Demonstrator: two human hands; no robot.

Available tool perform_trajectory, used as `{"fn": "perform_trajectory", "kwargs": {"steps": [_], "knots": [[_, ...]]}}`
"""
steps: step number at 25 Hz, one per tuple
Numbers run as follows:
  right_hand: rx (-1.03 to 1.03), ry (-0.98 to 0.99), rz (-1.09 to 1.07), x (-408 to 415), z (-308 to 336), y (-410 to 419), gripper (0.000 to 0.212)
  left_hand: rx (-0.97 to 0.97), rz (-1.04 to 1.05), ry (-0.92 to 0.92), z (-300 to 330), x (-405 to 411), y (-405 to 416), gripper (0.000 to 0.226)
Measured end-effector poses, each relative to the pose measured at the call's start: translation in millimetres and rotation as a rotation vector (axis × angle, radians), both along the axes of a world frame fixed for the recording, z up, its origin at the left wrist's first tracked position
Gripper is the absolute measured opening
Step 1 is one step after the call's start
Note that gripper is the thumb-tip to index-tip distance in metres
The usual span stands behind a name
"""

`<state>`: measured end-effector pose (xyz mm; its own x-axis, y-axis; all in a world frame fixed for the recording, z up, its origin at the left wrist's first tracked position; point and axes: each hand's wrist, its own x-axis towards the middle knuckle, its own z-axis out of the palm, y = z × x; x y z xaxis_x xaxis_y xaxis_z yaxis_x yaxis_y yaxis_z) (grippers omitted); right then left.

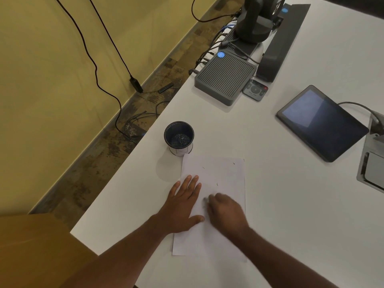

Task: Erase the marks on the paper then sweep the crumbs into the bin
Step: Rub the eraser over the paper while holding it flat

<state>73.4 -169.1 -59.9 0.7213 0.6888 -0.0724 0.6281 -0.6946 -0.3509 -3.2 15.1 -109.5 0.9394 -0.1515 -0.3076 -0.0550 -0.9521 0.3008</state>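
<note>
A white sheet of paper [224, 175] lies on the white table [291, 204] in front of me. A few small dark marks or crumbs show on its upper half. My left hand [184, 201] lies flat and spread on the paper's left edge, pinning it down. My right hand [225, 210] is curled and blurred over the middle of the sheet; whatever it holds is hidden under the fingers. A small dark mesh bin [179, 138] stands upright just beyond the paper's top left corner, near the table edge.
A tablet [320, 121] with a cable sits at the right. A ribbed grey box [225, 77], a remote [255, 90] and a dark device on a stand are at the back. The table's left edge drops to a floor with cables.
</note>
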Motion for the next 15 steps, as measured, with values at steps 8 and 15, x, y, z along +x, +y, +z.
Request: {"fn": "perform_trajectory", "kwargs": {"steps": [8,15], "knots": [[-0.004,0.008,-0.093,8.7,-0.5,8.1,0.015,0.011,-0.009,-0.024,-3.0,-1.9,-0.3,0.097],[0.047,-0.017,-0.324,56.4,4.3,5.7,0.023,0.077,-0.034,-0.074,1.1,-7.0,-12.6,0.09]]}}
